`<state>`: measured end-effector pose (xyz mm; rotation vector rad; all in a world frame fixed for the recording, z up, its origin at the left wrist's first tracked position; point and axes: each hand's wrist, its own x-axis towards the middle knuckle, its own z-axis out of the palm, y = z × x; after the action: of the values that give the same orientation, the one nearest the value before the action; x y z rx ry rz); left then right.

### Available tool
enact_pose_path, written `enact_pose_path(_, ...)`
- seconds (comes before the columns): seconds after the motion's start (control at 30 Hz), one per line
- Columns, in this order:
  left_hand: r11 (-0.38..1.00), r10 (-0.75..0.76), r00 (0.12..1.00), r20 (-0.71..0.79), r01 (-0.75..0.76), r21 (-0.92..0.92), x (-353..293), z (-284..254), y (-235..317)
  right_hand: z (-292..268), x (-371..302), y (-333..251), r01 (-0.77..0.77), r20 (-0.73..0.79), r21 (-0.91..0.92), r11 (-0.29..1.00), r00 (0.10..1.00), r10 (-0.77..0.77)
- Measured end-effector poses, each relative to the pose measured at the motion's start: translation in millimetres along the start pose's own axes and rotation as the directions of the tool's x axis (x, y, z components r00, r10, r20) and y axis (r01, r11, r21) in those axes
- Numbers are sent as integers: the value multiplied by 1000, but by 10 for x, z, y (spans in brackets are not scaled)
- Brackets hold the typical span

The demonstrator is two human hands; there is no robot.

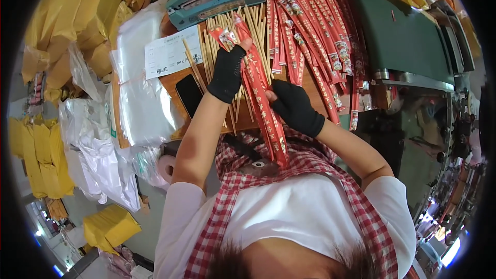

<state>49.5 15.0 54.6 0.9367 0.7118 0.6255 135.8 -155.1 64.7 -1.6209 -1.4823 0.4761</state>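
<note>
Both my hands wear black fingerless gloves. My left hand (229, 72) is closed around long, narrow red printed packets (257, 88), which slant from above the fingers down toward my apron. At their right edge my right hand (296, 106) is curled, its thumb against the packets; the glove hides the other fingertips. Under and behind my hands lies a loose pile of thin wooden sticks (253, 20) on the brown table (178, 80). Many more red packets (315, 26) are heaped right of the sticks.
A teal box (217, 5) stands behind the sticks. Left lie a written paper sheet (173, 54), a black phone (189, 94) and clear plastic bags (144, 106). A dark green surface (400, 36) adjoins on the right. Yellow wrapped bundles (77, 20) are stacked at far left.
</note>
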Motion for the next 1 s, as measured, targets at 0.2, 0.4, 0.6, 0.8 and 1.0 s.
enact_pose_path(0.2,923,280,954,111,-299,243,-132,130,433,-129,16,-65,-22,87,100,995,996,13)
enact_pose_path(0.4,921,297,947,124,-318,227,-124,144,507,-206,59,-311,122,32,19,992,992,-123)
enact_pose_path(0.6,977,178,983,50,-183,107,-102,88,372,-168,-20,-220,175,64,-63,983,983,-171)
enact_pose_path(0.8,955,64,992,107,-92,282,-125,189,560,-134,29,-240,-53,-127,242,969,988,85)
enact_pose_path(1.0,926,185,970,156,-225,304,-39,244,467,-254,358,130,-222,-51,823,524,888,456)
